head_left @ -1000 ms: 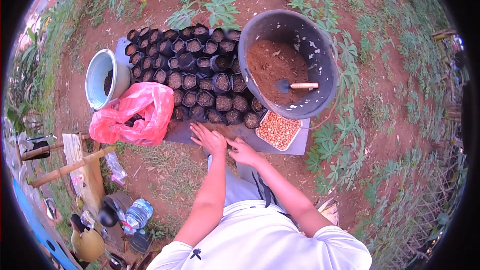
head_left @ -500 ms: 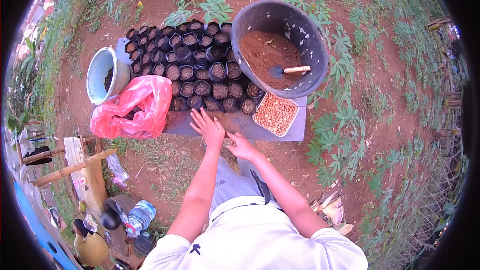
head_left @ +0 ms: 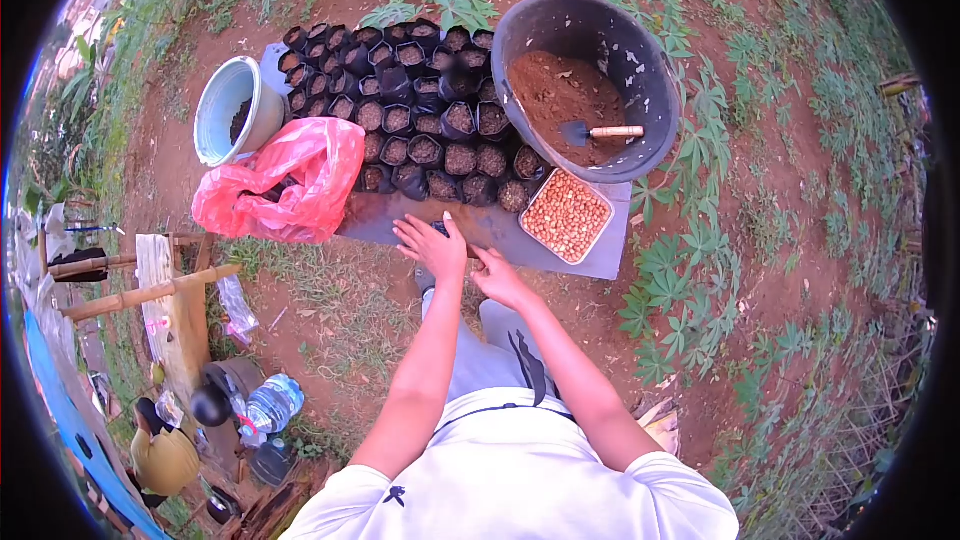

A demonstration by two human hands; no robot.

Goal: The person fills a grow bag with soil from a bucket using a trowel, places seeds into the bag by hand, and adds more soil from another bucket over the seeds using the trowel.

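Fingers (head_left: 484, 261) of the right hand (head_left: 503, 282) adjoin the left hand (head_left: 437, 251), their tips unclear.

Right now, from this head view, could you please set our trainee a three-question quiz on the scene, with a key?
1. Where does the trowel lie: a) beside the black tub, b) inside it, c) under it?
2. True or false: the left hand is nearer the pink bag than the right hand is.
3. What colour are the small pots standing beyond the hands?

Key: 1. b; 2. true; 3. black.
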